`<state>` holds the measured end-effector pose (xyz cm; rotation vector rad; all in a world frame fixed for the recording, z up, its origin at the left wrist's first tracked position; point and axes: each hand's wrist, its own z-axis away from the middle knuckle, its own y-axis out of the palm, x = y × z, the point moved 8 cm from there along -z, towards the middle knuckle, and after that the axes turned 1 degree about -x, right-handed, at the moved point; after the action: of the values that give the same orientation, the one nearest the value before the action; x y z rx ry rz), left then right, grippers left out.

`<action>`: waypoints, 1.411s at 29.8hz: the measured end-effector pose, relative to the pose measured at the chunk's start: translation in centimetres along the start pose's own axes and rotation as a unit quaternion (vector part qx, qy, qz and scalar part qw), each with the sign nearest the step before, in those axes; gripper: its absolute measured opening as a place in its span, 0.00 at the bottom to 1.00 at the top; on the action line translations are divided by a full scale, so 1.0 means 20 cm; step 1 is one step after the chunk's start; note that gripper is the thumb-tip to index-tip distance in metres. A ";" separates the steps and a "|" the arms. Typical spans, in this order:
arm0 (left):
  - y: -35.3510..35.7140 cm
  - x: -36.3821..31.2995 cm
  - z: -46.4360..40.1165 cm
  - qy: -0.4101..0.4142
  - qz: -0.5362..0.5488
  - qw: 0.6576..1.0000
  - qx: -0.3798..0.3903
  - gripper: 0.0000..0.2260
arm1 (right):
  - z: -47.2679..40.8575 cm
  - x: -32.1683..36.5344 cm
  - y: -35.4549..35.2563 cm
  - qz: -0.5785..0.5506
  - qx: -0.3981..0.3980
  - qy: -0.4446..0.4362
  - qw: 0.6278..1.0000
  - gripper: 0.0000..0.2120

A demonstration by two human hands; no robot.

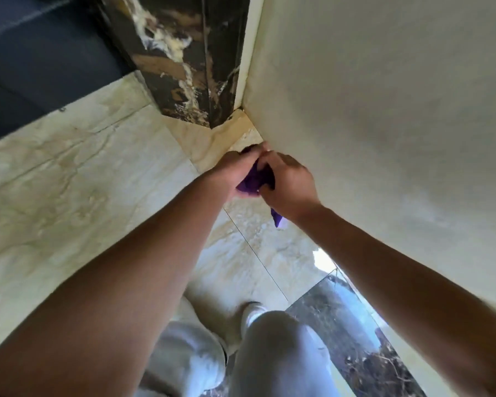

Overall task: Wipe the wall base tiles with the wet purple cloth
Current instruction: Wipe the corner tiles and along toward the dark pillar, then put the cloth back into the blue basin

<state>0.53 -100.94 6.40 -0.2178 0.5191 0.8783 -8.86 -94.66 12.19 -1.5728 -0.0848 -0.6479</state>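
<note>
Pale marbled floor tiles (pixel 69 173) run to a corner where a dark veined column (pixel 184 67) meets a cream wall (pixel 384 110). From the left, the left hand (pixel 235 170) curls shut over the purple cloth (pixel 255 181), its fingertips reaching toward the wall's foot; likely this keeps the cloth bunched for pressing on the base tiles (pixel 249 136) just beyond them. Right of it, the right hand (pixel 289 184) is closed on the same cloth, probably gathering or wringing it. Deep violet and crumpled, a tail of it hangs under the right palm.
</note>
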 end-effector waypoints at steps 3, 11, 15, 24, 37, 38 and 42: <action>0.00 -0.11 0.30 0.026 0.035 0.998 -0.036 0.17 | 0.14 0.17 -0.32 -0.078 -0.022 -0.008 0.997 0.19; 0.36 -0.23 1.39 0.061 0.025 0.995 0.072 0.17 | 1.01 0.19 -0.94 -0.606 -0.028 0.461 0.647 0.38; 0.53 -0.20 1.67 0.064 0.026 0.989 0.134 0.12 | 1.28 0.40 -1.16 -0.734 -0.076 0.429 0.521 0.32; 1.26 0.23 2.37 0.164 -0.250 0.928 0.220 0.43 | 2.59 0.26 -1.80 -0.480 -0.348 0.478 0.648 0.26; 2.40 1.43 3.15 0.292 -0.446 0.793 0.295 0.34 | 4.40 -0.05 -1.84 -0.318 -0.477 0.594 0.565 0.31; 2.50 1.54 3.20 0.296 -0.465 0.778 0.302 0.34 | 4.54 -0.08 -1.82 -0.312 -0.484 0.605 0.550 0.32; 2.77 1.83 3.21 0.294 -0.507 0.752 0.302 0.34 | 4.86 -0.21 -1.80 -0.255 -0.481 0.640 0.542 0.31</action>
<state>-1.47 -16.48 43.98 -0.1397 1.0963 -0.4873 5.97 2.47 45.62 -1.6007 1.1578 -2.5100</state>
